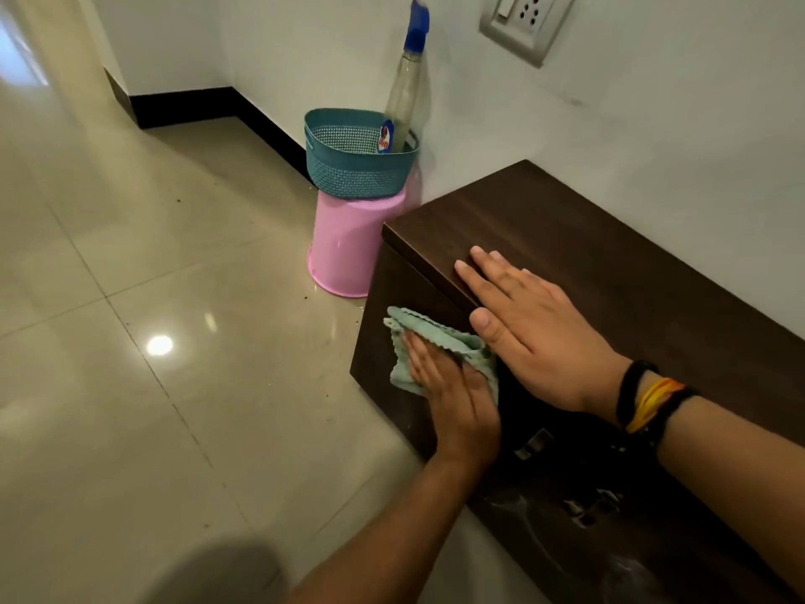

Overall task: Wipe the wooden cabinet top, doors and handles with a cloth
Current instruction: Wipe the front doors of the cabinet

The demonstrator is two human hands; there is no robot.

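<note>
A low dark wooden cabinet (588,255) stands against the white wall at the right. My left hand (457,394) presses a light green cloth (429,340) flat against the cabinet's front door, near its upper left corner. My right hand (536,329) lies flat with fingers spread on the front edge of the cabinet top, just above the cloth. Metal handles (533,444) show on the door fronts below my right wrist, partly in shadow.
Left of the cabinet an upturned pink bucket (344,250) carries a teal basket (353,159) holding a clear spray bottle with a blue head (407,80). A wall socket (522,24) sits above the cabinet. Glossy tiled floor (152,298) spreads to the left.
</note>
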